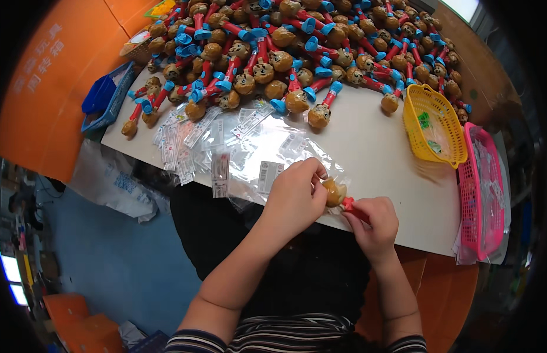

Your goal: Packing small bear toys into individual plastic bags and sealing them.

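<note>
toy figure is hanging above the counter's near edge, the right hand gripping its red body, the left hand curling against its brown head, exact hold hidden from view.

Red handle partly behind right fingers

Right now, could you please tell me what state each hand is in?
Left hand: fingers curled at the toy; whether it grips anything cannot be told.
Right hand: closed, holding the toy's red stem.
</note>
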Motion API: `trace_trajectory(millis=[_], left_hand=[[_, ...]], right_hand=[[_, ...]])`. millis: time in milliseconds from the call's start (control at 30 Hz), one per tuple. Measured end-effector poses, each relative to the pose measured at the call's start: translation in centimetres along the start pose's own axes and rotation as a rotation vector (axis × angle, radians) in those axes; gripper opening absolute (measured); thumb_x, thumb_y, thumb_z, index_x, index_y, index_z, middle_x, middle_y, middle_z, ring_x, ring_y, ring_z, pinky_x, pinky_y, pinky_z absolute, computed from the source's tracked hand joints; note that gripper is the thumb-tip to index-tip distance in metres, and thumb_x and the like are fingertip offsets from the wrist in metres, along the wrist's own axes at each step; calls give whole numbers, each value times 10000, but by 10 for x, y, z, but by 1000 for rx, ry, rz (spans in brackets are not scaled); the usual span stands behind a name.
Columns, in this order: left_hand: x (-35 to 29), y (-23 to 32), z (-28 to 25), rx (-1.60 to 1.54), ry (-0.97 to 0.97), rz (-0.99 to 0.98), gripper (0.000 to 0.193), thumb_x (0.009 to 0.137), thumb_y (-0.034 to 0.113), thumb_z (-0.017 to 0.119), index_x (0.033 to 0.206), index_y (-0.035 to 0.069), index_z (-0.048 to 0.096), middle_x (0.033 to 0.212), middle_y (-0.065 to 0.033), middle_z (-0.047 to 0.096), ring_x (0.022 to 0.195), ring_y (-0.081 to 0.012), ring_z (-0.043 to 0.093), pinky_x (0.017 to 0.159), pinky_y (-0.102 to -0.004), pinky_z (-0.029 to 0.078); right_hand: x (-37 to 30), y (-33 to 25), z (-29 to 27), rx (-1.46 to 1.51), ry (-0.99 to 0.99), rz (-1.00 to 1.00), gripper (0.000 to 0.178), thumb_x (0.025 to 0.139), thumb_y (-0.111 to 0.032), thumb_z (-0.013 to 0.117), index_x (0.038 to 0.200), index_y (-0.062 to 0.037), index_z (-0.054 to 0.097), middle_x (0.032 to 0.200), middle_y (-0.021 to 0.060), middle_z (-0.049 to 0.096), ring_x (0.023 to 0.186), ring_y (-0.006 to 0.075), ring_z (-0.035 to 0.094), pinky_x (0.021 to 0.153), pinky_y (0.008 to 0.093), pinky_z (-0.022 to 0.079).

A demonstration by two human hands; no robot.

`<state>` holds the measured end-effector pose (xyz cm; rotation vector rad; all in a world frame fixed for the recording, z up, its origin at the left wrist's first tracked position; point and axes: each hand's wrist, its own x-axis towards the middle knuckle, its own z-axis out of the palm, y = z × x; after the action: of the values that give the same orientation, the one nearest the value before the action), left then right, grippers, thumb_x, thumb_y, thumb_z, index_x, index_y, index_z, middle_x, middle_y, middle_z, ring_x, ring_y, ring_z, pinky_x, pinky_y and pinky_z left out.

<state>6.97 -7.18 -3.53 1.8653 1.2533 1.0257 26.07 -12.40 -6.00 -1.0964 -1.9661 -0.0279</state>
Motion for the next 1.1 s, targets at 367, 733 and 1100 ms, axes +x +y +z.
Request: trace_trajectory(millis=[367, 733, 1100], left_hand=[[-9, 3, 12, -45, 48, 200, 127, 772, -17, 600, 891, 13, 572, 792, -102, 570, 688, -245, 588, 590, -326, 465], [-9, -5, 6, 137, 88, 342, 149, 712, -12, 625, 847, 33, 578, 788, -111, 579, 775, -319, 569, 704, -409, 447], [-30, 13, 7, 116, 88, 380, 236, 715, -26, 666, 924, 30, 571, 855, -128, 581, 788, -336, 568, 729, -413, 473]], right_hand=[[19, -4, -12, 1173, -278, 1337, 190, 986, -250, 533, 932, -70, 509, 666, 51, 558, 449, 82, 435, 407, 218, 352], [2, -28, -9, 872, -220, 905, 280, 918, -57, 595, 1158, -8, 462, 930, 106, 593, 791, 149, 628, 664, 262, 550], [-12, -40, 3, 228, 51, 273, 390, 648, 40, 831, 986, -5, 641, 877, 128, 656, 782, 250, 659, 683, 289, 555]])
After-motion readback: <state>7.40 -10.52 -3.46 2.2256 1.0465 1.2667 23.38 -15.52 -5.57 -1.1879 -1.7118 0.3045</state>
